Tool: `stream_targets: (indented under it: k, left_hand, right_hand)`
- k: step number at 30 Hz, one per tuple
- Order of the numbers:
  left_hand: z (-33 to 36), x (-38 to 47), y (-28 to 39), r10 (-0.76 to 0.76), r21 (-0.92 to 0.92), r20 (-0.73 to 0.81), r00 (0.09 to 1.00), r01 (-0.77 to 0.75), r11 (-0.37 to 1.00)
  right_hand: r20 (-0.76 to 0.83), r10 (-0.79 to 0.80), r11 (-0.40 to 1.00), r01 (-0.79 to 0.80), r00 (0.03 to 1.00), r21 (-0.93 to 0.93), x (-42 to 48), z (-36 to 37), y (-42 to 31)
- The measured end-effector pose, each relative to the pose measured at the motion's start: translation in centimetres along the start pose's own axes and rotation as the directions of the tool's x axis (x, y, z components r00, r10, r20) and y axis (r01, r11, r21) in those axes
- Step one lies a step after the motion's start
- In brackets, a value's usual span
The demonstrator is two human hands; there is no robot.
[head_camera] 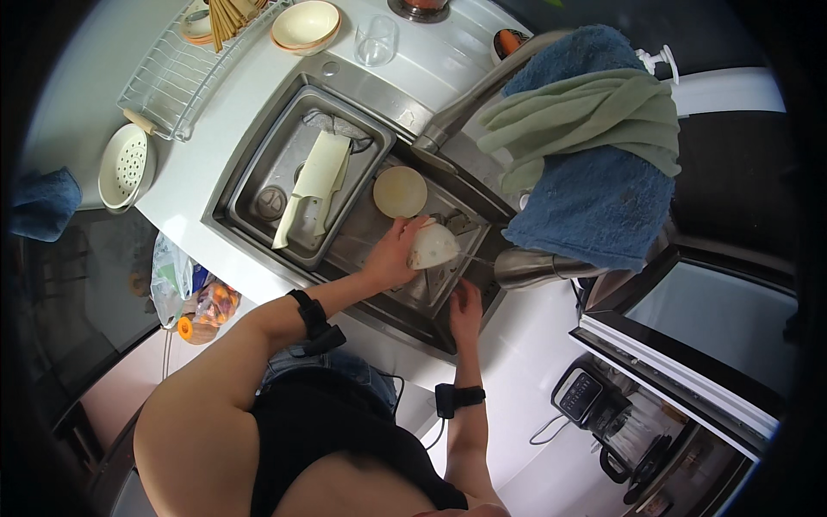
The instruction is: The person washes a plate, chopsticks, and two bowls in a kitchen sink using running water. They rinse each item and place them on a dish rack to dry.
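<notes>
My left hand (pixel 391 258) holds a small white bowl (pixel 434 245), tilted on its side, above the right part of a steel sink (pixel 362 232). A thin stream of water runs between the bowl and the steel faucet head (pixel 524 268). My right hand (pixel 466 307) is lower, inside the sink near its right front corner, with fingers bent; whether it holds anything cannot be told. A second, cream bowl (pixel 400 192) rests in the sink just behind my left hand. Under the held bowl lies a metal strainer tray (pixel 452 278), partly hidden.
A steel basin (pixel 258 194) at left holds a cleaver (pixel 321 165), another pale-handled knife and a grey cloth (pixel 358 137). Blue and green towels (pixel 594 194) hang over the faucet. Behind stand stacked bowls (pixel 305 26), a glass (pixel 376 42) and a wire rack (pixel 174 84); a white colander (pixel 127 167) is left.
</notes>
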State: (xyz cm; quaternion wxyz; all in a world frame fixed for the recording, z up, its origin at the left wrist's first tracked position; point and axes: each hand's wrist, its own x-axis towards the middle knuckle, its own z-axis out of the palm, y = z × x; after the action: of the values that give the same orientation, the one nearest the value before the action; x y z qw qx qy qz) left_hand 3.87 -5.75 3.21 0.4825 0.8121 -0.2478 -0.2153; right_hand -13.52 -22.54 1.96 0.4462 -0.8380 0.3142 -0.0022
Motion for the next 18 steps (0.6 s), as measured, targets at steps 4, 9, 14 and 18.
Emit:
stream_targets:
  k: [4,9,14,18]
  left_hand:
    - [-2.4,0.2,-0.3,0.334,0.279,0.046,0.941,-0.333,0.900]
    - [-6.7,0.8,-1.5,0.665,0.490,0.166,0.728,-0.647,0.585]
    - [-12.7,1.1,-1.6,0.776,0.584,0.200,0.598,-0.709,0.396]
    - [-18.0,1.2,-0.9,0.717,0.685,0.248,0.652,-0.641,0.346]
  right_hand:
    - [0.122,0.137,0.979,-0.153,0.983,0.135,1.6,3.0,1.3]
    - [0.319,0.369,0.759,-0.481,0.873,0.439,8.1,10.2,3.7]
    - [0.505,0.313,0.309,-0.589,0.804,0.747,14.0,16.6,3.0]
    - [0.569,0.346,0.039,-0.618,0.746,0.785,16.0,18.8,0.3]
